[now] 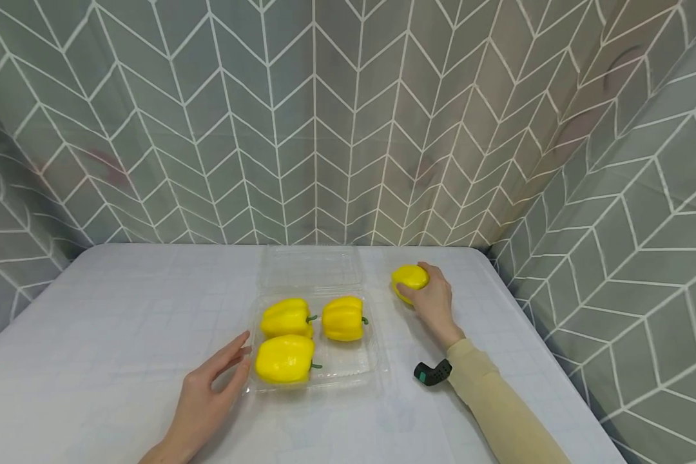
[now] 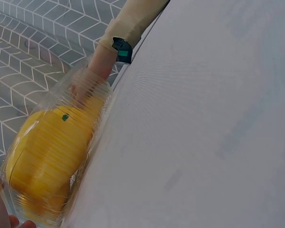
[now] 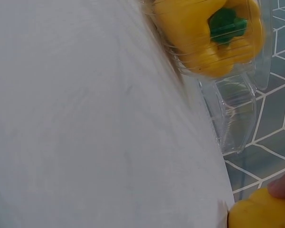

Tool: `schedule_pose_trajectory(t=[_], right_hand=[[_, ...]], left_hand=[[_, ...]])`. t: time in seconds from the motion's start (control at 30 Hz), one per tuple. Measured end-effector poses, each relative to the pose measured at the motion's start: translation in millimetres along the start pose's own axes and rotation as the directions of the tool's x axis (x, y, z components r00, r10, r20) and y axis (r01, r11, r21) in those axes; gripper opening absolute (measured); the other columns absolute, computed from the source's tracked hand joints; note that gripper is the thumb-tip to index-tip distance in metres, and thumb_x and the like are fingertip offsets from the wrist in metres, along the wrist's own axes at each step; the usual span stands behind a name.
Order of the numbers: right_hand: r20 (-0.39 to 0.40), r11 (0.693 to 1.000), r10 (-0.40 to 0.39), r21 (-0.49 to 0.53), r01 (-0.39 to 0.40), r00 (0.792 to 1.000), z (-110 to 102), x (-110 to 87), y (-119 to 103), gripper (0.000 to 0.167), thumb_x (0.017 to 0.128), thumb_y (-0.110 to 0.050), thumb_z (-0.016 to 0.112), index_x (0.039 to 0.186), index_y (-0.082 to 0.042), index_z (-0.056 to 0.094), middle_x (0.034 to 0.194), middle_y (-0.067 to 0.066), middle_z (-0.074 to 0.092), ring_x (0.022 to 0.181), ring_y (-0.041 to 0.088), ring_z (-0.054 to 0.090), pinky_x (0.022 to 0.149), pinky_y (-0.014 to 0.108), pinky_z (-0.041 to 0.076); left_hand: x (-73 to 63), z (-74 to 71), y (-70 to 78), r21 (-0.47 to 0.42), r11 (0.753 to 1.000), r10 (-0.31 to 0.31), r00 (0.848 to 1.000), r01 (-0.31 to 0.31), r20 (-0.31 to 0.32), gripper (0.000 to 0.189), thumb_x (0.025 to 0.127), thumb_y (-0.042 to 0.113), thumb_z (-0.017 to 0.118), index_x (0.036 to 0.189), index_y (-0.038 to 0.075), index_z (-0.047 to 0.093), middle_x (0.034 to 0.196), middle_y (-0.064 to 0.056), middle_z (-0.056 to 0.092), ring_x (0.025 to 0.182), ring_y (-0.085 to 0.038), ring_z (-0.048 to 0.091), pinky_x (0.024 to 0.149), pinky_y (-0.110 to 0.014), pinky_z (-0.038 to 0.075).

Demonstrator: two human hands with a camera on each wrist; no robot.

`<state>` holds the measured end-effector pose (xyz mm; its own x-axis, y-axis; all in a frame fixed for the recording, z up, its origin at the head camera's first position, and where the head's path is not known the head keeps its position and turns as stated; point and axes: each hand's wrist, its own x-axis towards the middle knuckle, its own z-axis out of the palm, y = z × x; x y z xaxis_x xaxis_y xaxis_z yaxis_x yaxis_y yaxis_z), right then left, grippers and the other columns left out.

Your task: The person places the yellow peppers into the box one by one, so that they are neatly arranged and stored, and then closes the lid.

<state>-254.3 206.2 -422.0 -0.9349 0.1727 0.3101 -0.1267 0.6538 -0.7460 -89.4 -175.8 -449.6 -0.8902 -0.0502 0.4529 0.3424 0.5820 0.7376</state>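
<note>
My right hand (image 1: 436,301) grips a yellow bell pepper (image 1: 409,277) at the table's back right, thumb on the near side and fingers over its far side. Left of it stands a clear plastic clamshell container (image 1: 348,362), its lid (image 1: 310,267) folded back. Three yellow bell peppers lie in it on their sides: one at the back left (image 1: 284,317), one at the back right (image 1: 342,319) and one at the front left (image 1: 284,359). Along the container's left edge rests my left hand (image 1: 205,396), fingers extended and holding nothing. In the left wrist view, the container's clear wall (image 2: 52,142) shows beside its fingertips.
A white cloth covers the table (image 1: 122,309). Behind it and at the sides hangs a grey curtain (image 1: 325,129) with white chevron lines. A black wrist device (image 1: 432,372) sits by the right sleeve (image 1: 493,399).
</note>
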Motion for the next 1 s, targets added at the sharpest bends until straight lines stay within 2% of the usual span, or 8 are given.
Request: schedule_pose_trajectory(t=[0.47, 1.0], right_hand=[[-0.02, 0.998, -0.06, -0.029, 0.059, 0.998, 5.0, 0.5, 4.7, 0.069, 0.079, -0.027, 0.085, 0.135, 0.001, 0.055, 0.127, 0.02, 0.06, 0.115, 0.036, 0.058, 0.102, 0.051, 0.049], [-0.064, 0.999, -0.036, 0.024, 0.037, 0.997, 1.9, -1.6, 0.8, 0.066, 0.08, -0.027, 0.084, 0.135, -0.004, 0.056, 0.128, 0.015, 0.059, 0.114, 0.033, 0.056, 0.102, 0.049, 0.049]], left_hand=[[-1.9, -1.1, -1.3, 0.023, 1.0, -0.015, 1.0, 0.015, 0.001, 0.045, 0.095, 0.011, 0.069, 0.139, 0.012, 0.06, 0.127, -0.005, 0.069, 0.103, -0.005, 0.068, 0.095, 0.002, 0.041], [-1.5, -0.7, -0.7, 0.016, 1.0, -0.007, 1.0, 0.007, 0.003, 0.046, 0.096, 0.012, 0.068, 0.14, 0.013, 0.059, 0.129, -0.005, 0.068, 0.104, -0.001, 0.066, 0.095, 0.001, 0.042]])
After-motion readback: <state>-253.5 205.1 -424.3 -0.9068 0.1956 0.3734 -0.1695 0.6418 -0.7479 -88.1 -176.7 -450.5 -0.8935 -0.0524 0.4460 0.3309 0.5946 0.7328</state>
